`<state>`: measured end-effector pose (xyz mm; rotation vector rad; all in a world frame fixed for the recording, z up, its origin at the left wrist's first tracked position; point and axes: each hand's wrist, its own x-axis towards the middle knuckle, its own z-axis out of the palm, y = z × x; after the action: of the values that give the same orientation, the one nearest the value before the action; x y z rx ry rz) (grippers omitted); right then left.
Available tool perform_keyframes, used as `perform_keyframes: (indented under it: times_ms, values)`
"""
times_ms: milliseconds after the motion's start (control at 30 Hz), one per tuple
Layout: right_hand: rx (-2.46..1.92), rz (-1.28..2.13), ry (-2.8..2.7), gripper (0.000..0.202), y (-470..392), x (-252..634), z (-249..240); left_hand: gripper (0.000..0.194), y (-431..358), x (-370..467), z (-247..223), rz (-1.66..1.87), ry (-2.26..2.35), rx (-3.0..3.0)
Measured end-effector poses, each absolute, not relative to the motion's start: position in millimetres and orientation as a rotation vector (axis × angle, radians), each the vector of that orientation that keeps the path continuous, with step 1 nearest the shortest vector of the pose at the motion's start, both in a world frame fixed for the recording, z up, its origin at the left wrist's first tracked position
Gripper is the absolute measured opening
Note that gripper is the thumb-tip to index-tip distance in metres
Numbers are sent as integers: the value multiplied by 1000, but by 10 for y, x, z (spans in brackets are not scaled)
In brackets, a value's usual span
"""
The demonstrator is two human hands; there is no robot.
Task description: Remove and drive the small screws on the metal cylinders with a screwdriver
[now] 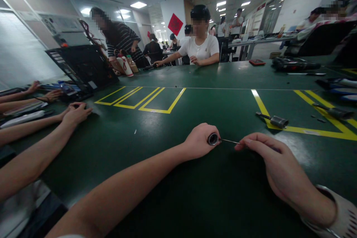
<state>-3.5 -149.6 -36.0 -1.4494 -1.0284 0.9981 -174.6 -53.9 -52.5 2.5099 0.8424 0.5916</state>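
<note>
My left hand (200,142) is closed around a dark metal socket-like cylinder (212,139), its round open end facing me. Its far end is hidden in the fist. From the right, my right hand (267,152) pinches a thin metal rod (230,141) between thumb and finger, and the rod's other tip reaches the side of my left hand by the cylinder. Whether it touches the cylinder I cannot tell. Beyond my right hand, a similar socket tool with a shank (276,121) lies across the yellow tape.
Another socket tool (334,112) and small dark bits (320,120) lie at the right. A dark power tool (295,64) and a red-edged device (257,62) sit farther back on the green table (125,148). Other people's hands (76,113) rest at the left; a person (202,46) sits opposite.
</note>
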Motion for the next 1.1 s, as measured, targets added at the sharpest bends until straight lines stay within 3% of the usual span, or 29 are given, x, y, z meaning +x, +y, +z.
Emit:
perform_keyframes:
  times_ms: [300, 500, 700, 1100]
  values:
    - [-1173, 952, -1096, 16, -1641, -22, -384, 14, -512, -1790, -588, 927, 800, 2249]
    - [-1376, 917, -1453, 18, -1710, -160, -301, 19, -533, -1793, -579, 989, 818, 2200]
    - [-1408, 868, -1431, 18, -1689, -216, -273, 22, -567, -1770, -556, 972, 753, 2298]
    - [-1297, 1291, -1096, 32, -1668, -206, -409, 26, -610, -1726, -541, 997, 765, 2066]
